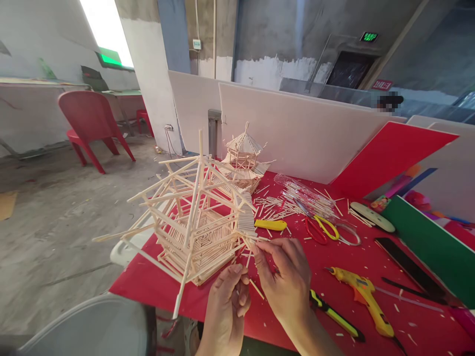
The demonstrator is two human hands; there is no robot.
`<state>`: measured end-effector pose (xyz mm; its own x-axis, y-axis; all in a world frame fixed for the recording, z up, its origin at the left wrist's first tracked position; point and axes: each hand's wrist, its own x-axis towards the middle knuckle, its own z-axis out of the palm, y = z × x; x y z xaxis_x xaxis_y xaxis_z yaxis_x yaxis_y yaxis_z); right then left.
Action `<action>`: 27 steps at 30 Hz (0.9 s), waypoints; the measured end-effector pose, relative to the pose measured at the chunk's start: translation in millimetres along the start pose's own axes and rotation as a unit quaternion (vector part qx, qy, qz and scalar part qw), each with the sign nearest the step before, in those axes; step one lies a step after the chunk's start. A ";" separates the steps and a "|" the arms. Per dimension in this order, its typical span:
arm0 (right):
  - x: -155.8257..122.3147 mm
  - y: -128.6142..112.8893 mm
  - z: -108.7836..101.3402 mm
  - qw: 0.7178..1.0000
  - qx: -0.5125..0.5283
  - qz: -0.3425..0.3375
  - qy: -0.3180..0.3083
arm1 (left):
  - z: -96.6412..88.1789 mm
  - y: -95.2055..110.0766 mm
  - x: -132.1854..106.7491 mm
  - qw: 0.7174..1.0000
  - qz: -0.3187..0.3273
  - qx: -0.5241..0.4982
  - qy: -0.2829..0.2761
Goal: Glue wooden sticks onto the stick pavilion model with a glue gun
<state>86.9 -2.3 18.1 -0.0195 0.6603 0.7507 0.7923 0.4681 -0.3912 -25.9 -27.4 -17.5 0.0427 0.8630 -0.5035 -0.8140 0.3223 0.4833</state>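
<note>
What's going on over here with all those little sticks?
A person is working on a stick model. The right hand pinches at its right edge; the left hand is close by, fingers curled. One roof side has a slatted panel, while the side facing us is open framework. Another stick tower stands behind, and a yellow glue gun lies to the right.

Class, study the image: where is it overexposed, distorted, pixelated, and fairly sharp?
Head view: the window, upper left, is blown white; head view: the pillar leans, perhaps from lens distortion or tilt; head view: a person's head is pixelated; head view: the stick model looks fairly sharp.
</note>
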 end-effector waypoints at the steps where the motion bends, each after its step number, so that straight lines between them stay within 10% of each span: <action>1: 0.6 -0.6 -0.1 1.000 -0.001 0.000 -0.002 | 0.1 0.2 0.0 1.000 -0.002 0.000 -0.001; 27: -3.7 5.8 -6.5 0.996 -0.010 -0.072 -0.042 | 31.1 15.9 1.0 0.998 -0.018 -0.003 -0.067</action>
<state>95.6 -5.8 16.6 -0.1835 0.6348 0.7506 0.7894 0.5502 -0.2723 -20.8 -9.3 11.9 0.1497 0.8951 -0.4201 -0.8133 0.3530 0.4624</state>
